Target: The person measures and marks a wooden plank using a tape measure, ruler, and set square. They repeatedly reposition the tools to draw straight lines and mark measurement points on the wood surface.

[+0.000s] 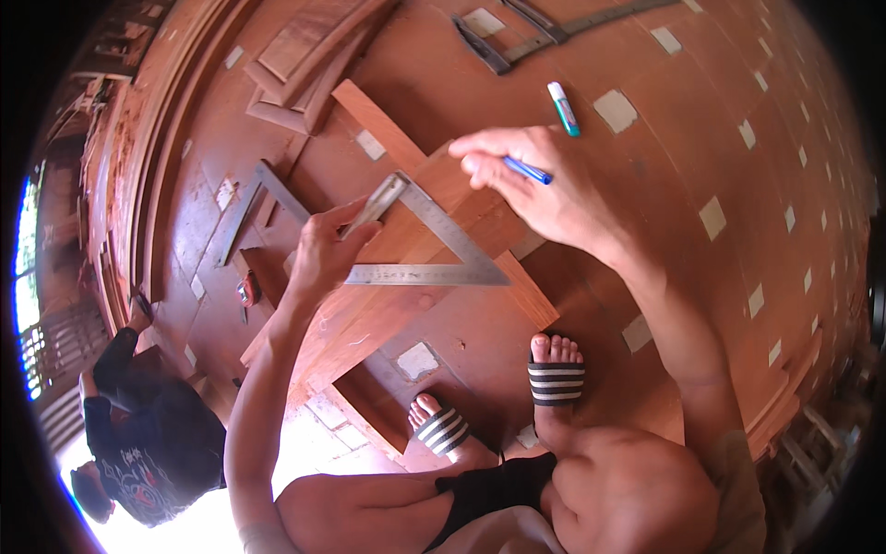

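My left hand (325, 251) grips the stock of a metal try square (434, 249) that lies on a reddish wooden board (369, 305). The square's ruled blade runs right along the board. My right hand (544, 185) holds a blue pen (528, 170) and rests on the wood at the far end of the square. A narrower wooden strip (378, 125) runs under the board toward the upper left.
The floor is reddish tile with pale squares. A green-and-white marker (563, 108), a second metal square (249, 203), a long clamp (535, 32), stacked timber (305, 55) and a small tape measure (247, 292) lie around. My sandalled feet (554, 374) stand below. Another person (138, 443) crouches lower left.
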`<state>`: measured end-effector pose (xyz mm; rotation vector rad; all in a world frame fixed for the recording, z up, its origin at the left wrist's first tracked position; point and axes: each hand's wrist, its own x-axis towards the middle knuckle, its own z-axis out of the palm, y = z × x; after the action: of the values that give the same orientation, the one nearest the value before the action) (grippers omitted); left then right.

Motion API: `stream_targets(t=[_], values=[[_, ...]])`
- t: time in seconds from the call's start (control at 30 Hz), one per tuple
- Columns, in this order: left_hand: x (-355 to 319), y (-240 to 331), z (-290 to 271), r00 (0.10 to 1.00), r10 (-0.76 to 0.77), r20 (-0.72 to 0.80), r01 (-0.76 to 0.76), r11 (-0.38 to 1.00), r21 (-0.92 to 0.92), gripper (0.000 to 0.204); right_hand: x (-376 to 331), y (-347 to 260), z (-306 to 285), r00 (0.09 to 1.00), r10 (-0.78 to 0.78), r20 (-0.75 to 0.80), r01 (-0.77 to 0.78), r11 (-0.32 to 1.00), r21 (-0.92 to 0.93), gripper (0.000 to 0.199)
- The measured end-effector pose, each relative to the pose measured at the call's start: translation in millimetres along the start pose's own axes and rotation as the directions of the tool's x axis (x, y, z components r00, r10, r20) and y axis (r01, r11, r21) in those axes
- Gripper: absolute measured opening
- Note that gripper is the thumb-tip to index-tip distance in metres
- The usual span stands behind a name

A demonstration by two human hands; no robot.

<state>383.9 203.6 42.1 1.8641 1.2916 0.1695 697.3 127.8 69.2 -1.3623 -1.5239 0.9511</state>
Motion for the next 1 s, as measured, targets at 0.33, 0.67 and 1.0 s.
stream_targets(t=[0.33,0.67,1.0], values=[[-22.0,-13.8,-53.3,0.988,-0.156,-0.023,0.149,0.973,-0.175,0.047,55.2,46.1,14.1,0.864,-0.070,0.498,0.334,0.821,-0.463,0.070],[-91.2,13.9,-112.1,0.967,-0.105,-0.234,-0.123,0.611,-0.782,0.042,20.7,63.5,71.5,0.813,-0.449,0.371,0.580,0.681,-0.447,0.063],[-118.6,26.3,5.6,0.891,0.262,-0.371,-0.221,0.964,0.149,0.036,11.6,58.0,56.6,0.841,-0.403,0.362,0.518,0.794,-0.320,0.033]])
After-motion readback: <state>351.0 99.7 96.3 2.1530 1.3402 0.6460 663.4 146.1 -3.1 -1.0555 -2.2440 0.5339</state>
